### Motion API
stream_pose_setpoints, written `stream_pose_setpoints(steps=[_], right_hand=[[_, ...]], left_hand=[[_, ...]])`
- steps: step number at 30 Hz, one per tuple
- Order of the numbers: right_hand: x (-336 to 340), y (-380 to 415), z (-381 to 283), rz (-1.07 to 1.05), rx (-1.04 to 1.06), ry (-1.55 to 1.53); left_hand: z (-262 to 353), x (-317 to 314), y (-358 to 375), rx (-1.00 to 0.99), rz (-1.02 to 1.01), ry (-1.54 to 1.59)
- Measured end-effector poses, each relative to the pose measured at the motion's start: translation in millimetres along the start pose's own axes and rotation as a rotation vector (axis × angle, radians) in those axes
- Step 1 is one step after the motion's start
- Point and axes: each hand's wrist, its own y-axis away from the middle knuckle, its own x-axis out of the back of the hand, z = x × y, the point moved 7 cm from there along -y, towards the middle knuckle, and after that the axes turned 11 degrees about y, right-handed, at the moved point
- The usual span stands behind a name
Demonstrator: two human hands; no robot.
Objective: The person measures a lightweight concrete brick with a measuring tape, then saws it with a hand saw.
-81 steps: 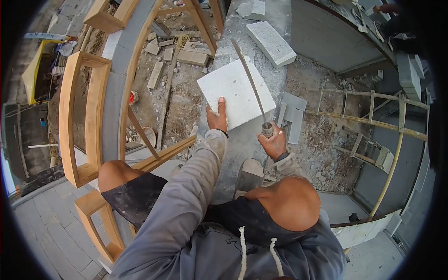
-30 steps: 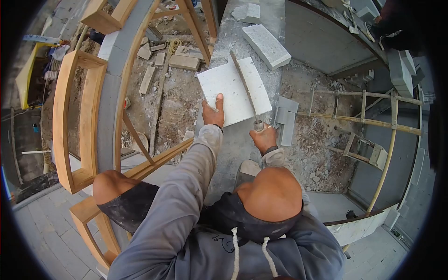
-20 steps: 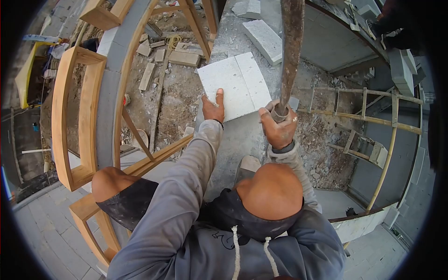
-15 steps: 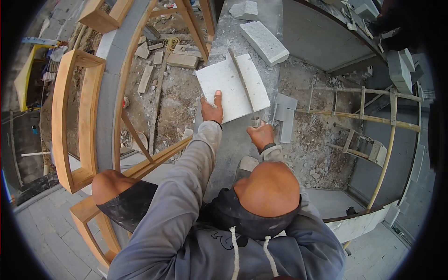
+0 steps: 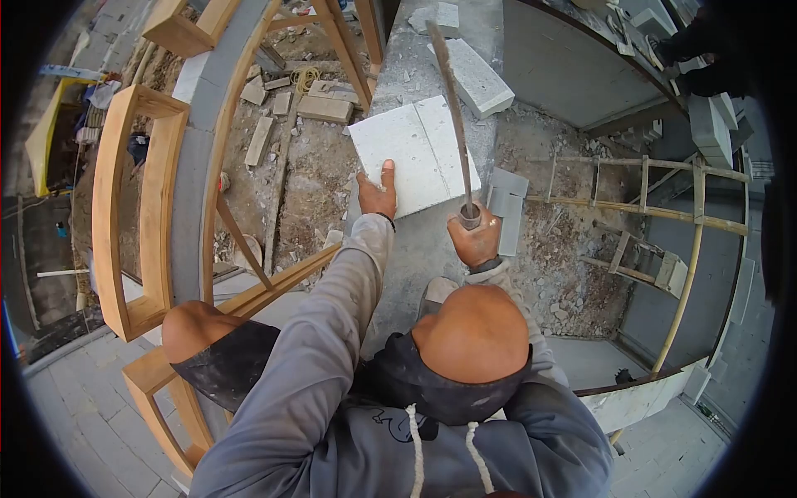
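Note:
A white block point(image 5: 404, 153) lies on the grey concrete ledge point(image 5: 398, 300), with a thin dark line cut across its top right of centre. My left hand point(image 5: 378, 192) grips the block's near left corner, thumb on top and the other fingers mostly hidden at its side. My right hand point(image 5: 476, 237) is closed around the handle of a long-bladed tool point(image 5: 453, 108). The blade points away from me, over the right part of the block and to the right of the line. Whether it touches the block I cannot tell.
Beyond the block lie a long pale block point(image 5: 471, 76) and a broken piece point(image 5: 445, 18). Wooden frames point(image 5: 158, 207) stand at left. A bamboo ladder-like frame point(image 5: 647, 207) is at right. At upper right, a person's dark-clothed legs point(image 5: 706, 54) show.
The tool has come out of the line in the block, its blade now raised and further right. My right hand has turned and shifted slightly right. My left hand has stayed in place.

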Motion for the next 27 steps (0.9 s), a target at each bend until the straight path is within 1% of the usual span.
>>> stream_pose_setpoints(steps=[1, 2, 3, 4, 5, 6, 8, 10, 11, 13, 14, 15, 17, 18, 19, 20, 21, 22, 23, 24, 25, 27], right_hand=[[-18.8, 4.3, 34.5, -0.119, -0.154, 0.272], [-22.1, 4.9, 39.7, -0.108, -0.145, 0.273], [-29.6, -0.3, 48.9, -0.126, -0.197, 0.216], [-34.2, 4.6, 48.7, -0.162, -0.27, 0.161], [-33.7, 18.9, 48.3, -0.178, -0.299, 0.165], [-28.4, 13.1, 43.1, -0.163, -0.285, 0.184], [-5.4, -4.9, 5.1, -0.14, -0.25, 0.209], [22.9, -10.9, -53.4, -0.031, -0.05, -0.057], [33.7, -11.7, -69.8, -0.038, -0.061, -0.059], [63.6, -15.1, -110.7, 0.082, 0.193, -0.181], [66.9, -10.3, -118.6, 0.142, 0.252, -0.304], [58.8, -6.3, -103.1, 0.14, 0.249, -0.304], [16.2, -0.2, -31.0, 0.028, 0.104, 0.079], [0.8, 6.6, -0.9, 0.036, 0.11, 0.081], [-21.4, 12.7, 41.4, -0.046, -0.048, 0.167], [-32.6, 6.9, 53.3, -0.124, -0.196, 0.246], [-35.4, -1.3, 58.3, -0.128, -0.189, 0.244], [-30.1, 6.6, 50.1, -0.15, -0.214, 0.225], [-22.3, 1.2, 39.1, -0.145, -0.213, 0.206], [-14.1, -3.0, 27.7, -0.065, -0.152, 0.12], [-0.9, -7.9, 7.1, -0.065, -0.149, 0.123], [37.0, -16.6, -67.1, 0.002, 0.057, -0.047]], left_hand=[[2.9, 0.8, 3.8, -0.003, -0.01, -0.011], [9.3, -1.2, 2.1, -0.012, -0.017, -0.018], [17.9, -6.4, -9.7, -0.035, -0.013, -0.006], [17.4, -5.2, -10.4, -0.006, -0.01, -0.033], [10.2, 1.4, 3.7, 0.052, -0.016, -0.074], [8.9, 0.0, 2.3, 0.014, -0.024, -0.045], [10.7, -2.8, 2.3, -0.015, -0.015, -0.045], [10.6, 2.3, 1.2, -0.033, 0.003, -0.07], [6.7, 2.2, 0.3, -0.013, -0.003, -0.06], [-0.5, 0.4, -0.1, 0.013, -0.01, -0.05], [-2.3, -0.2, -0.9, 0.014, -0.019, -0.027], [-3.0, 0.2, -1.3, 0.012, -0.029, -0.003], [8.1, 1.8, 2.7, 0.019, -0.022, -0.043], [13.3, 1.0, 2.9, 0.026, -0.013, -0.083], [17.0, -1.8, -0.7, 0.017, -0.013, -0.075], [20.0, -6.6, -11.7, 0.016, -0.02, -0.077], [17.5, -6.0, -14.9, 0.032, -0.025, -0.09], [4.6, 2.0, 0.7, 0.082, -0.046, -0.123], [4.7, 1.1, 3.2, 0.082, -0.059, -0.123], [8.9, -1.0, -0.5, 0.061, -0.053, -0.132], [9.8, 0.9, 0.0, 0.052, -0.04, -0.149], [6.7, 1.8, -0.7, 0.056, -0.057, -0.141]])
